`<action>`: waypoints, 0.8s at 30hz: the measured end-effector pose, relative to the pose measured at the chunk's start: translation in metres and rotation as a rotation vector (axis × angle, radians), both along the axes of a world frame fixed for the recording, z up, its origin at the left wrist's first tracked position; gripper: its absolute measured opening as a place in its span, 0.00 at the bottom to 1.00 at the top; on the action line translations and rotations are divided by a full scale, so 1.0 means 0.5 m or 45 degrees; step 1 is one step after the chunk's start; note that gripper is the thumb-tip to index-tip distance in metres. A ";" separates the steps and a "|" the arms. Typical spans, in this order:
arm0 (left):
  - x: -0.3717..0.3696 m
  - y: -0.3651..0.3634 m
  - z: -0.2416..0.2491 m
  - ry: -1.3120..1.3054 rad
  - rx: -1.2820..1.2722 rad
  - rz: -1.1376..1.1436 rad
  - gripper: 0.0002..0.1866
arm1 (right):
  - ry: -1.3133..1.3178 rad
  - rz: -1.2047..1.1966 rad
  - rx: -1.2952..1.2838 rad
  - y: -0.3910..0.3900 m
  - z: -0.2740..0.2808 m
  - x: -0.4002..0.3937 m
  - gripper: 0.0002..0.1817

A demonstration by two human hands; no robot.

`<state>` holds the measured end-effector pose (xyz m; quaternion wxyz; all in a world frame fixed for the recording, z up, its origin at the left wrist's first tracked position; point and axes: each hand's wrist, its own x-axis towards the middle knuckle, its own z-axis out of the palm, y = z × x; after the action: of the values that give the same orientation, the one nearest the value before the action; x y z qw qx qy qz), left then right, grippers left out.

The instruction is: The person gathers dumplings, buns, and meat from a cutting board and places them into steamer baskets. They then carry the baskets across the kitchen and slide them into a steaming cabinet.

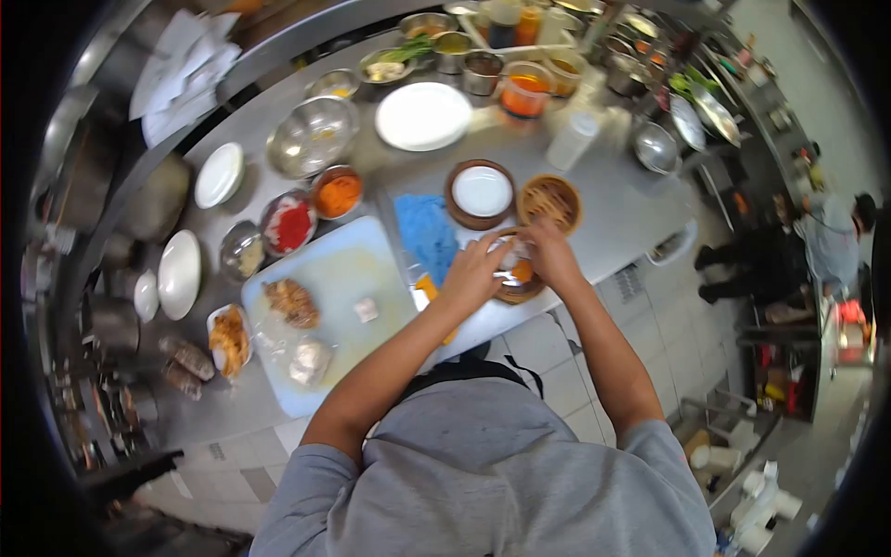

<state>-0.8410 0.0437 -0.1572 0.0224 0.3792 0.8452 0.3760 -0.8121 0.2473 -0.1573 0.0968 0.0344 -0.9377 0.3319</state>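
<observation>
Both my hands are over a round wooden steamer basket (527,299) near the counter's front edge. In it are a small orange piece of food (522,270) and some whitish pieces. My left hand (476,271) is at the basket's left side, its fingers bent inward over the whitish food. From the right, my right hand (548,252) reaches in with fingers closed and pointing down. What the fingertips hold is too small and blurred to name. Just behind are a steamer basket lid (549,201) and a dark round holder with a white dish (483,191).
Left of my hands lie a blue cloth (426,230) and a pale cutting board (357,255) with browned meat (290,304) and a plastic-wrapped lump (309,360). Bowls of orange shreds (337,192) and red food (289,223) stand behind. A squeeze bottle (573,140) is back right. Another person (826,246) stands far right.
</observation>
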 end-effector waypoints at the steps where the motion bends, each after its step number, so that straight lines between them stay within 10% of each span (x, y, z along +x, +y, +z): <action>1: 0.010 -0.031 -0.005 -0.027 0.008 0.037 0.29 | 0.023 -0.047 -0.029 -0.021 0.002 0.004 0.11; 9: 0.070 -0.371 0.006 0.097 0.054 0.661 0.20 | -0.468 0.632 -0.263 -0.327 0.008 0.033 0.29; 12: 0.087 -0.434 -0.053 -0.346 -0.053 0.801 0.18 | -0.296 0.730 -0.178 -0.434 -0.040 0.014 0.34; 24: 0.134 -0.431 -0.024 -0.751 0.419 0.601 0.10 | -0.114 0.223 -0.533 -0.327 -0.085 0.068 0.23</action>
<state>-0.7740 -0.1718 -0.1692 0.1158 0.0496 0.7948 0.5936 -0.7783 0.0837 -0.1999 0.0312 0.0800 -0.8451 0.5277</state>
